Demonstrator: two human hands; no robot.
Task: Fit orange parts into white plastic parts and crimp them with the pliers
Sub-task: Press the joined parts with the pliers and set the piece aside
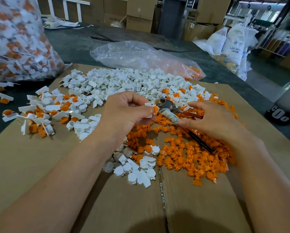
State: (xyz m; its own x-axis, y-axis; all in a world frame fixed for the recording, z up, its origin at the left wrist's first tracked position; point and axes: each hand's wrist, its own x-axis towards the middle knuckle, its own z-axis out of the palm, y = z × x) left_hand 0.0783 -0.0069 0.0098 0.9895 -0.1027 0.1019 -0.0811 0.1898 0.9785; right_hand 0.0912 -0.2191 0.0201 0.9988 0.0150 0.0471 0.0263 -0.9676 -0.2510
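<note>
So the left hand (pixel 125 111) pinches a white part (pixel 148 104) with its orange part (pixel 155 109) right beside the pliers (pixel 167 105), which the right hand (pixel 213 120) grips. Probably best to seat it squarely before squeezing.

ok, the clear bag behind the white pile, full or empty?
Nearly empty: the clear bag lies collapsed flat, with only some orange parts showing in its right end.

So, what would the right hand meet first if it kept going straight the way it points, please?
The right hand points left, pliers leading. Their head would first meet the white part with an orange insert pinched by the left hand; they may already touch, depth is unclear.
</note>
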